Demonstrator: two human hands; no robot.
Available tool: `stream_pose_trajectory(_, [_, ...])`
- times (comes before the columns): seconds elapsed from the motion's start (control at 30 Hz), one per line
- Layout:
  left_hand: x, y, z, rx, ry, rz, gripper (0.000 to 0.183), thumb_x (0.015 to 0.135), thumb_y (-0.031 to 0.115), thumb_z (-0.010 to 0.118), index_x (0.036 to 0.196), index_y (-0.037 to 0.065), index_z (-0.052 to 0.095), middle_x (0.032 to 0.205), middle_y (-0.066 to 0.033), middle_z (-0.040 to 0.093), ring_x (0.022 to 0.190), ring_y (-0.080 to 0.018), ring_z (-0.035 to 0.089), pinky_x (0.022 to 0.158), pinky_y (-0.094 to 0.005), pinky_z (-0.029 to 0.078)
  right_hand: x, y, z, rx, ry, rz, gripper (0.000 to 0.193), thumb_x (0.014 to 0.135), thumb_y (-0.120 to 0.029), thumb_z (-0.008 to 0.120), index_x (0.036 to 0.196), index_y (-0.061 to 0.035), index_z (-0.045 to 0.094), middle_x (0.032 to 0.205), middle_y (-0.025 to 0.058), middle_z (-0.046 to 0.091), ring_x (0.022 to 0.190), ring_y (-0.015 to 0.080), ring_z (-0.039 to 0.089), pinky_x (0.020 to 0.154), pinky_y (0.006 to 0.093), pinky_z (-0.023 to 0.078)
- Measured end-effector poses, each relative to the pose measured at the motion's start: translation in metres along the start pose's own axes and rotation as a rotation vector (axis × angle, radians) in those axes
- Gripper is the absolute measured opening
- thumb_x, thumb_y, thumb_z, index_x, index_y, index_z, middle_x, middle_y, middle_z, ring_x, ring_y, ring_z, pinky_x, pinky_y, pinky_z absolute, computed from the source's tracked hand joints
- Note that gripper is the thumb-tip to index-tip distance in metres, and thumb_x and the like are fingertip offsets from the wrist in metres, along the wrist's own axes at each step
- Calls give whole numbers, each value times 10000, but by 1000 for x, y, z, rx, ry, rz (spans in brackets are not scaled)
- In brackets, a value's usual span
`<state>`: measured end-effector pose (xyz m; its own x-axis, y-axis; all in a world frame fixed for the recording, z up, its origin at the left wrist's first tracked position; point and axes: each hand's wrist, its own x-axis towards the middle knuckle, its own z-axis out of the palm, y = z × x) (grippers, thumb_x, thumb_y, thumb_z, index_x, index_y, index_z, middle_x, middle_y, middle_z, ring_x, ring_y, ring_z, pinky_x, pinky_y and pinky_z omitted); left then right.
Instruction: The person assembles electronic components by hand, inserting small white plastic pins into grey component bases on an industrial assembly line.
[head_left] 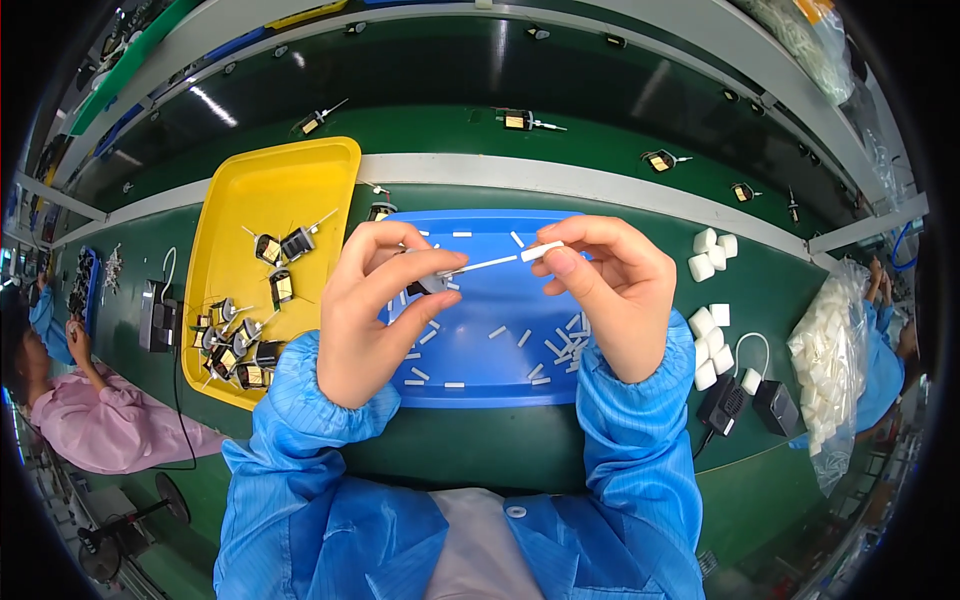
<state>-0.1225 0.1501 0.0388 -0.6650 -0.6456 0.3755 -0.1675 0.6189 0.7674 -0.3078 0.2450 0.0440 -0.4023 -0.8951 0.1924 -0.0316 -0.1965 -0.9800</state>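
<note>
Above the blue tray (490, 397), my left hand (375, 310) is closed around a small motor-like part, mostly hidden behind the fingers. A thin white shaft (488, 264) sticks out of it to the right. Between thumb and forefinger, my right hand (628, 290) pinches a short white sleeve (541, 251). The sleeve is at the shaft's tip, nearly in line with it; whether they touch I cannot tell. Several similar white sleeves (568, 345) lie loose in the tray, heaped most thickly near my right wrist.
On the left a yellow tray (225, 190) holds several small motors (281, 287). More motors (518, 120) lie on the green belt (420, 125) beyond a pale rail. White blocks (712, 345), black boxes (722, 402) and a bag of white pieces (828, 350) stand right. Co-workers sit at both sides.
</note>
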Motion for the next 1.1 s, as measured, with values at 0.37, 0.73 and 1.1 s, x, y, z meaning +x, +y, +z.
stream_pose_trajectory(0.37, [3, 7, 10, 174, 152, 215, 481, 634, -64, 742, 1079, 90, 642, 963, -81, 523, 782, -207, 575, 651, -285, 487, 0, 9, 15, -264, -27, -199, 74, 789, -37, 697, 853, -5, 676, 815, 79, 680, 703, 145, 656, 629, 249, 553])
stream_pose_trajectory(0.73, [14, -1, 25, 312, 123, 380, 469, 641, 0, 732, 1090, 109, 651, 929, -63, 556, 783, -218, 567, 689, -318, 467, 3, 11, -3, -376, -151, -90, 126, 818, -109, 683, 814, 7, 635, 763, 88, 643, 635, 161, 624, 575, 249, 513])
stream_pose_trajectory(1.1, [150, -196, 70, 605, -124, 125, 427, 742, 222, 714, 1133, 148, 562, 1119, -71, 578, 1152, -294, 467, 898, -495, 403, 22, 41, -25, -814, 44, -166, 161, 820, -200, 654, 918, -72, 656, 892, 102, 648, 741, 261, 640, 622, 342, 510])
